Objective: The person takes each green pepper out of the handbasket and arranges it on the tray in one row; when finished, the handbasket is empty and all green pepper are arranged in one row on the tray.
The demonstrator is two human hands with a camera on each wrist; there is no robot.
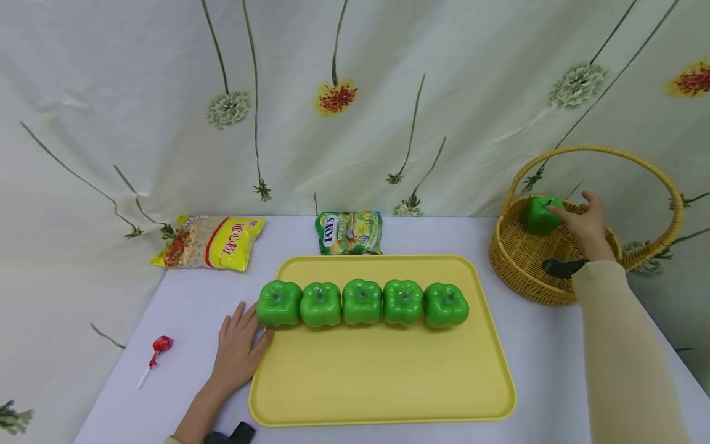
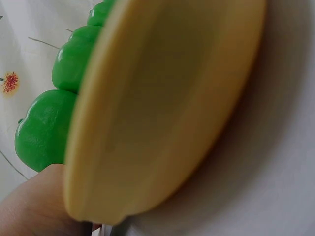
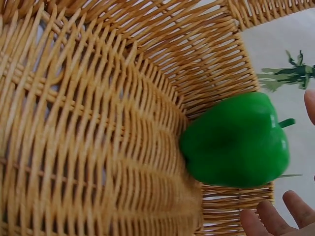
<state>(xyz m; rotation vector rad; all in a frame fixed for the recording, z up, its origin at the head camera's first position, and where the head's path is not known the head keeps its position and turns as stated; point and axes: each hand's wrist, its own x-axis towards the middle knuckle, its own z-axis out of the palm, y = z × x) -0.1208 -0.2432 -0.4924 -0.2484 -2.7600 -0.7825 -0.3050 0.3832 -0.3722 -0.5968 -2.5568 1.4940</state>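
Observation:
In the head view, my right hand (image 1: 590,229) is over the wicker basket (image 1: 513,262), its fingers spread beside a green bell pepper (image 1: 542,214) standing inside at the back. The right wrist view shows that bell pepper (image 3: 236,140) upright on the basket floor, with fingertips (image 3: 273,216) apart from it. Several more green bell peppers (image 1: 362,301) form a row across the yellow tray (image 1: 383,376). At the tray's left rim rests my left hand (image 1: 238,348), its fingers extended beside the leftmost pepper. The left wrist view has the tray's rim (image 2: 78,147) covering part of the peppers.
A yellow food packet (image 1: 213,242) lies at the back left and a green Fox's candy bag (image 1: 349,233) behind the tray. On the far left is a red lollipop (image 1: 161,345). The basket's tall handle (image 1: 596,148) arches over the right side.

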